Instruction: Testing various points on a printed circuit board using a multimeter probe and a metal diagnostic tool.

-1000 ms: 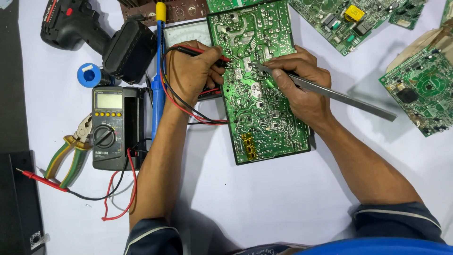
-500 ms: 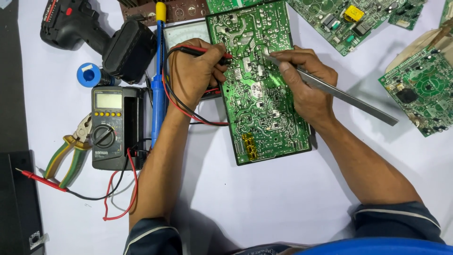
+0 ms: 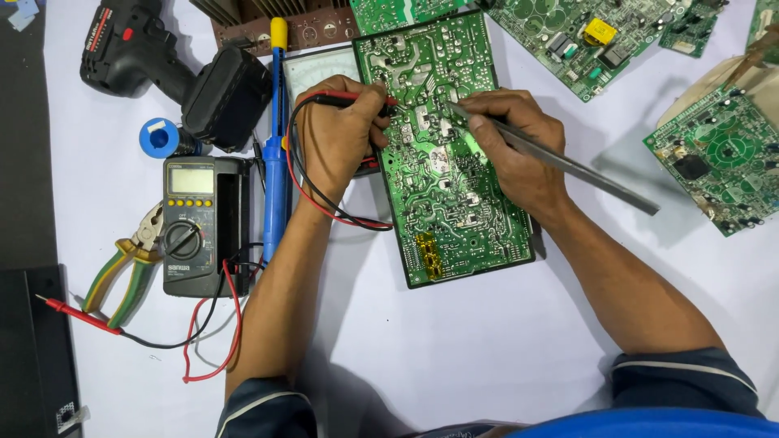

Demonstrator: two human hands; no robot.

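Right now the left hand [image 3: 341, 138] has its grip clamped on the red and black probes [image 3: 341, 99], tips at the left edge of the green circuit board [image 3: 446, 154] lying solder-side up on the white table [image 3: 454, 357]. The right hand [image 3: 511, 146] pinches grey tweezers [image 3: 568, 162], tip on the board. Steady wrists and light pressure would serve best.

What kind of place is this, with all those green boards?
Probably an electronics repair bench. Green circuit boards lie about, a multimeter sits beside a cordless drill, and the left hand holds test probes on one board.
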